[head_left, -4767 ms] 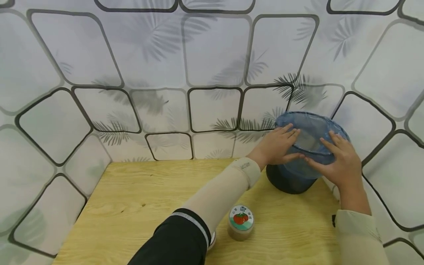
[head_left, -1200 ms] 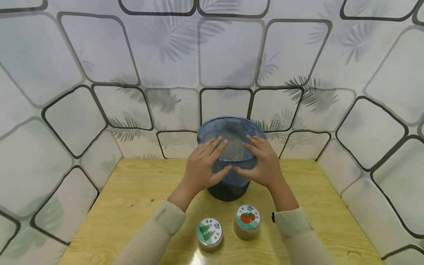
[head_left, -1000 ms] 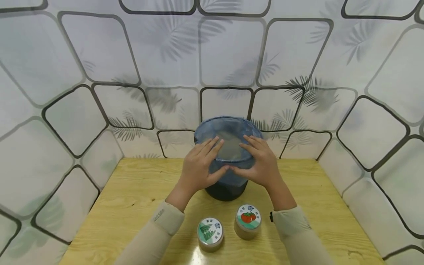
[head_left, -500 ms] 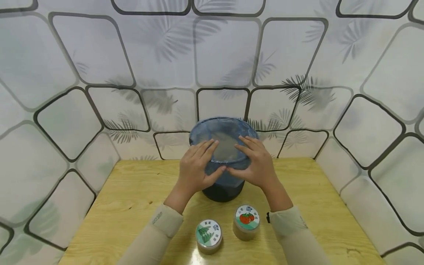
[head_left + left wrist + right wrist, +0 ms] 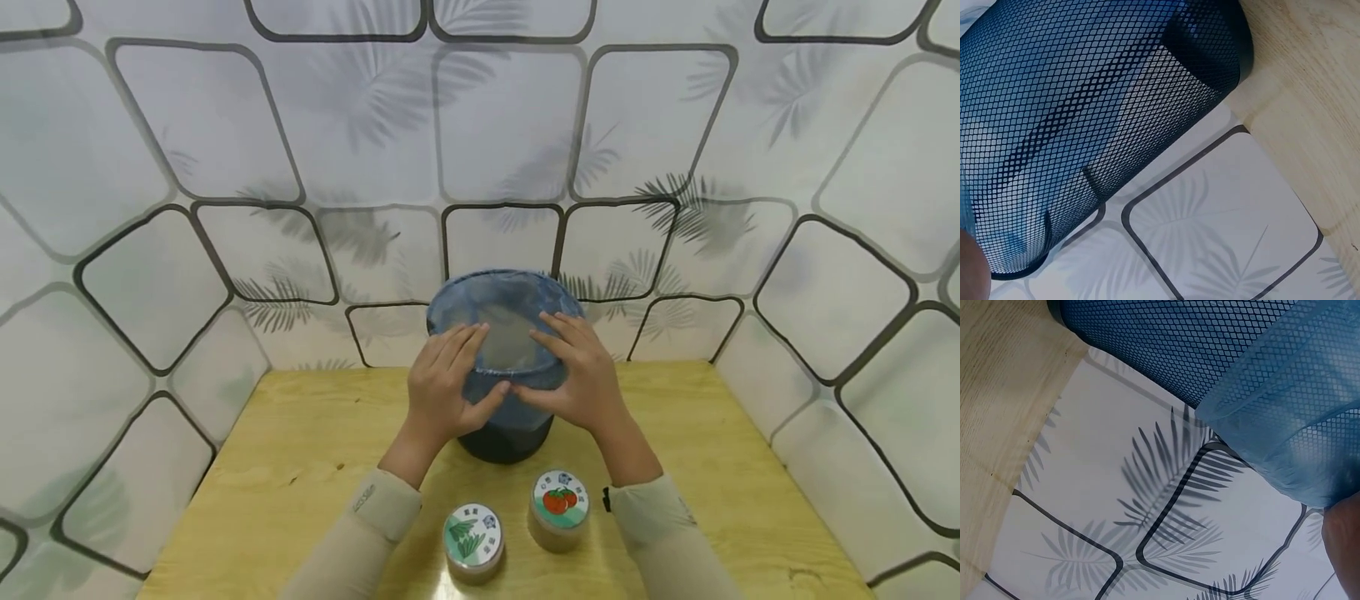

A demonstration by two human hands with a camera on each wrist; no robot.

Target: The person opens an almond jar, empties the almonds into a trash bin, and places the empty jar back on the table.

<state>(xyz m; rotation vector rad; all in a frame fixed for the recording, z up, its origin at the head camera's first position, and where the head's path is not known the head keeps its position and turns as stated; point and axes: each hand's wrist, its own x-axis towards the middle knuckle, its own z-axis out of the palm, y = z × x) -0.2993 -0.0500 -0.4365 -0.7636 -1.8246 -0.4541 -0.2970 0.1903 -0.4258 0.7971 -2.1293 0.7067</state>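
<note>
A dark mesh waste bin (image 5: 504, 443) stands on the table in the head view, lined with a translucent blue bag (image 5: 517, 292) folded over its rim. My left hand (image 5: 442, 383) holds the near left of the rim, fingers over the opening and thumb outside. Opposite it, my right hand (image 5: 588, 375) grips the near right side in the same way. Both thumbs almost meet at the front. Dark mesh (image 5: 1085, 112) fills much of the left wrist view. In the right wrist view the bag's loose edge (image 5: 1291, 469) hangs over the mesh beside a finger (image 5: 1344, 544).
Two small round tubs stand in front of the bin: one with a green vegetable label (image 5: 473, 540), one with a tomato label (image 5: 559, 510). The wooden table (image 5: 300, 467) ends against patterned wall sheets (image 5: 502, 125) behind and at both sides.
Over the earlier frames the bin has come from the table's right side to the middle, both hands on its rim. In the last second bin and hands have barely moved.
</note>
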